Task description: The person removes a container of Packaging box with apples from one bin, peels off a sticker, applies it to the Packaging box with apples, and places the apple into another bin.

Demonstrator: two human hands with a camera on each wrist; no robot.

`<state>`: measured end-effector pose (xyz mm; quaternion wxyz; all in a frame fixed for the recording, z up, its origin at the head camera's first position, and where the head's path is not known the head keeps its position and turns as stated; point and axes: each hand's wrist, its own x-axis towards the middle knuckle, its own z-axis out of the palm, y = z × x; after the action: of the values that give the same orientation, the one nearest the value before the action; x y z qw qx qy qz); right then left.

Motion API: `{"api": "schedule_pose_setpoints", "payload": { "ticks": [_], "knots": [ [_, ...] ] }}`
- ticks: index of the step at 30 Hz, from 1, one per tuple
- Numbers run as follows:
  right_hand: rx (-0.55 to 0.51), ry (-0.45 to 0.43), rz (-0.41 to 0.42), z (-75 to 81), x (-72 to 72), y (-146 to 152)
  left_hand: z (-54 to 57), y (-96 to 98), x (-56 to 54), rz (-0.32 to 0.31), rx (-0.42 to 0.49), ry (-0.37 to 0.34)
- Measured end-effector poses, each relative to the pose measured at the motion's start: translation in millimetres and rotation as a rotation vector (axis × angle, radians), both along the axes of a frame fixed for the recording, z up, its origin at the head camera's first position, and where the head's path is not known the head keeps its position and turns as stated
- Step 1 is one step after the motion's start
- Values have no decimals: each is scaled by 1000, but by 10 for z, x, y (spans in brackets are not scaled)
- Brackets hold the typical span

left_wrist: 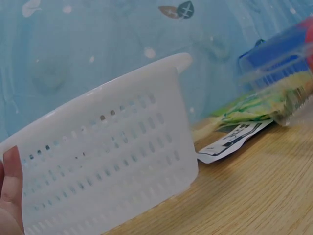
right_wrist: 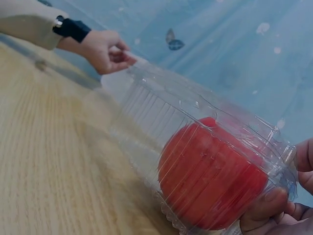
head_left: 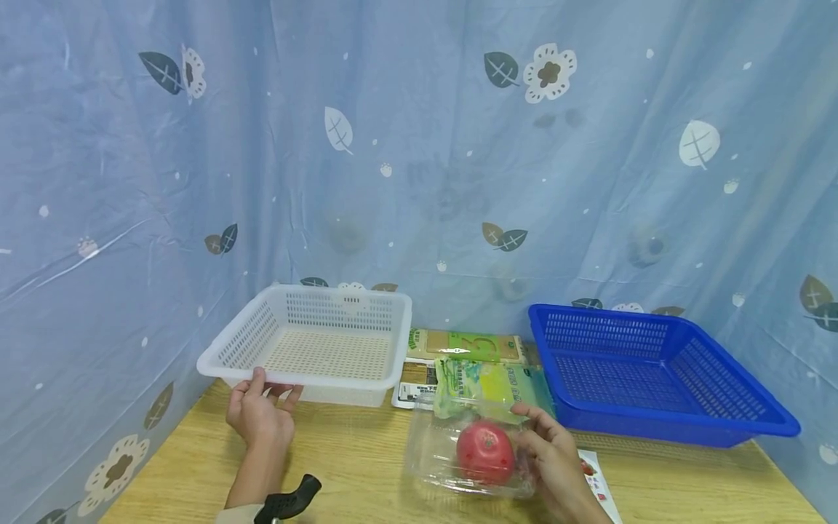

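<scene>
My left hand [head_left: 263, 415] holds the front rim of a white plastic basket [head_left: 321, 391], thumb at the rim and fingers below it. The basket has slotted walls, and its floor is bare in the head view. My right hand [head_left: 556, 462] grips the right end of a clear plastic box [head_left: 428, 455], thumb and fingers pinching its edge. Inside the box lies a round red fruit [head_left: 486, 451]. In the right wrist view the fruit [right_wrist: 210, 178] shows through the ribbed clear wall, close to my right fingers [right_wrist: 266, 210].
A blue basket [head_left: 661, 422] stands at the right. Between the baskets lie a green-and-yellow bag [head_left: 487, 382], a flat pack marked 3 [head_left: 468, 346] and a white-edged packet [head_left: 414, 382]. A white printed card [head_left: 599, 484] lies beyond my right hand. A patterned blue curtain [head_left: 419, 182] hangs behind.
</scene>
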<state>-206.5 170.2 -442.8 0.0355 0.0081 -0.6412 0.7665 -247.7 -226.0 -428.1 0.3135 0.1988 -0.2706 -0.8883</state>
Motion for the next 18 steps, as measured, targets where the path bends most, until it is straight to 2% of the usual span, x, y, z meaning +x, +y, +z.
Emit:
{"api": "schedule_pose_setpoints", "payload": {
  "ticks": [6, 13, 18],
  "knots": [
    [-3, -19, 4, -71, -25, -18, 3, 6, 15, -13, 35, -9],
    [-4, -61, -17, -126, -33, -41, -2, -3, 22, -57, 21, -12],
    [17, -104, -21, -112, -30, -63, 6, -12, 39, -89, 77, -7]
  ]
}}
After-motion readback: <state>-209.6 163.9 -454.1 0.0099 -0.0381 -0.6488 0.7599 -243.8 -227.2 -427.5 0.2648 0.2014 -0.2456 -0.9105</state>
